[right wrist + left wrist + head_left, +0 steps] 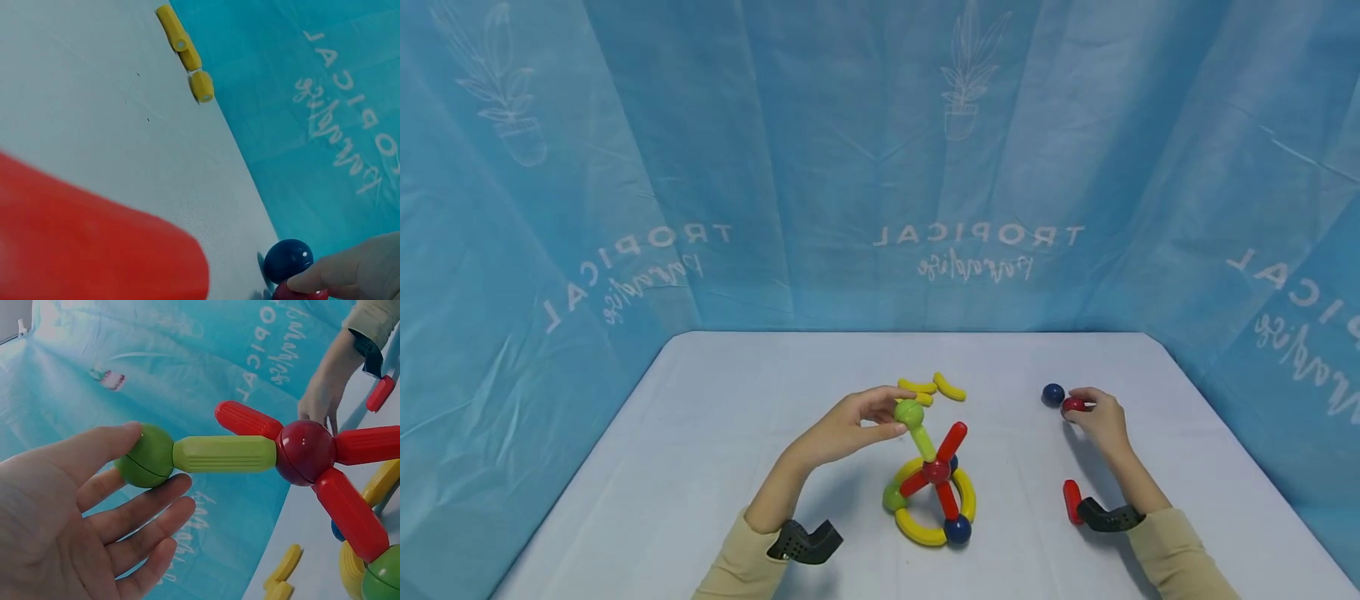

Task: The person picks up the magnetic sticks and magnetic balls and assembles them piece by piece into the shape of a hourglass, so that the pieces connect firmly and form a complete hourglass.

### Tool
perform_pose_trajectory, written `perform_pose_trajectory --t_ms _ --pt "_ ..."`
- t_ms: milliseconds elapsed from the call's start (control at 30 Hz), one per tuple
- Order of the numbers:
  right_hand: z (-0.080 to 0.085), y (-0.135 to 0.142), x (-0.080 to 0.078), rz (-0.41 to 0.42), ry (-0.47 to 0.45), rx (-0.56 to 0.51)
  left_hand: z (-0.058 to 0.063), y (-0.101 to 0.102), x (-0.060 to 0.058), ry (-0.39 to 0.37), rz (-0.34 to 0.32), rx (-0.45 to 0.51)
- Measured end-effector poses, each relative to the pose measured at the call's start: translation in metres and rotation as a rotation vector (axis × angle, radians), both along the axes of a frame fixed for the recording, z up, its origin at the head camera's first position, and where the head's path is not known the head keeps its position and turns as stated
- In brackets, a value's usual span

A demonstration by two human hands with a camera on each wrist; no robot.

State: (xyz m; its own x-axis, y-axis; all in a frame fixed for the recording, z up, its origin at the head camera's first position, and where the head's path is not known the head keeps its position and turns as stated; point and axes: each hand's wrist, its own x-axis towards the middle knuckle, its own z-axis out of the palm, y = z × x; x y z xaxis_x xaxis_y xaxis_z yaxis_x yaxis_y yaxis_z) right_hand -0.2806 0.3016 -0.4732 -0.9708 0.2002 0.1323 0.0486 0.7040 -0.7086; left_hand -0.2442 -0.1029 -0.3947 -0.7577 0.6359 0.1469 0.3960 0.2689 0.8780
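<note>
My left hand pinches a green ball between thumb and fingers. From that ball a light green rod runs to a dark red ball, which joins several red rods. This frame stands on a ring of curved yellow rods with a blue ball and another green ball at its joints. At the right, my right hand grips a red ball with thumb and fingertips. A dark blue ball sits right beside it.
Several loose curved yellow rods lie behind the built frame. One loose red rod lies near the right wrist's black strap mount, large and blurred in the right wrist view. A blue printed curtain surrounds the white table.
</note>
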Motion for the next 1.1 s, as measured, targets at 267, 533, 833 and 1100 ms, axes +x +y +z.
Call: perform_pose_trajectory --t_ms 267,533,833,1100 --pt "0.015 -0.004 0.004 -0.132 -0.014 -0.054 0.003 -0.001 0.001 0.035 -0.003 -0.014" --pt "0.059 -0.047 0.025 0.015 0.098 -0.222 0.007 -0.004 0.002 0.011 0.004 -0.028" --pt "0.091 -0.112 0.055 0.348 0.068 -0.401 0.008 -0.008 0.000 0.039 -0.029 -0.024" --pt "0.089 -0.133 0.065 0.501 0.007 -0.424 0.009 -0.009 0.002 0.017 -0.016 -0.044"
